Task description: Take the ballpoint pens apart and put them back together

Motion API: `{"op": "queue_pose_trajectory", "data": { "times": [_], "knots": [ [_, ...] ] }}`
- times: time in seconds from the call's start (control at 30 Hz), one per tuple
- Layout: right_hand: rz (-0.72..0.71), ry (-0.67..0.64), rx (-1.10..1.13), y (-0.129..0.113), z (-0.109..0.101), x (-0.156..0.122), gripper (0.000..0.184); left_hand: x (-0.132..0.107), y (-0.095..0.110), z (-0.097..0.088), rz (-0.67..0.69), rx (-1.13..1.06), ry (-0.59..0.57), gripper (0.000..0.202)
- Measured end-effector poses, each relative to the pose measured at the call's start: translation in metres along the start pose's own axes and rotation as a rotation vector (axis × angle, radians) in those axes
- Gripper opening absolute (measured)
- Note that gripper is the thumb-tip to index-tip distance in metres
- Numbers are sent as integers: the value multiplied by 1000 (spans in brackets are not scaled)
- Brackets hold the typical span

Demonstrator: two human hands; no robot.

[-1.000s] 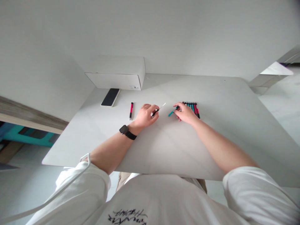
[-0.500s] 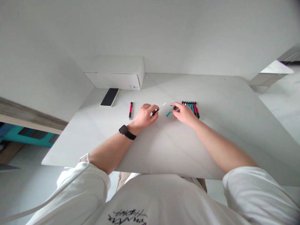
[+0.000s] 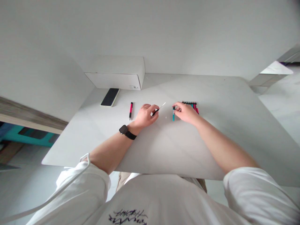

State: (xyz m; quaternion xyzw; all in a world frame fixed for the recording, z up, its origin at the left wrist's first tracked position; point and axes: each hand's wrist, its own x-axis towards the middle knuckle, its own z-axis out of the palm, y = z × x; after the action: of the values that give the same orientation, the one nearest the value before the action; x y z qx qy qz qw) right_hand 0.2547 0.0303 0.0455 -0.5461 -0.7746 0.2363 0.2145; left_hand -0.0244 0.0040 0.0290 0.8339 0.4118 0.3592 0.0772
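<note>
My left hand (image 3: 145, 115), with a black watch on its wrist, rests on the white table (image 3: 217, 125) and pinches a thin white refill (image 3: 161, 107) that points up and to the right. My right hand (image 3: 186, 113) is closed on a teal pen (image 3: 173, 114), which stands nearly upright with its tip down near the table. A tiny white piece (image 3: 166, 117) lies on the table between my hands. Just behind my right hand lies a row of several teal and red pens (image 3: 192, 104), side by side. A single red pen (image 3: 131, 110) lies to the left of my left hand.
A black phone (image 3: 110, 97) lies at the back left of the table. Behind it, a white cardboard box (image 3: 119, 73) stands against the wall. The table's near edge runs just in front of my body.
My right hand has turned the teal pen from slanting left to nearly upright, tip down. A tiny white piece now lies between the hands. My left hand has stayed put.
</note>
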Motion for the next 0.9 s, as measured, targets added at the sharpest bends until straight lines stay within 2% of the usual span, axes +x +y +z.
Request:
{"op": "queue_pose_trajectory", "data": {
  "times": [0.1, 0.27, 0.47, 0.9],
  "knots": [
    [12, -61, -109, -3, 13, 1, 30, 0, -1, 2, -4, 4, -7, 19],
    [14, -68, -238, -9, 26, 5, 28, 0, -3, 4, -17, 18, -29, 20],
    [-14, -41, -296, -14, 25, 3, 32, 1, -4, 4, 2, 16, -35, 21],
    [-16, -23, -392, -13, 19, -1, 25, 1, -6, 6, 14, 4, -38, 21]
  ]
}}
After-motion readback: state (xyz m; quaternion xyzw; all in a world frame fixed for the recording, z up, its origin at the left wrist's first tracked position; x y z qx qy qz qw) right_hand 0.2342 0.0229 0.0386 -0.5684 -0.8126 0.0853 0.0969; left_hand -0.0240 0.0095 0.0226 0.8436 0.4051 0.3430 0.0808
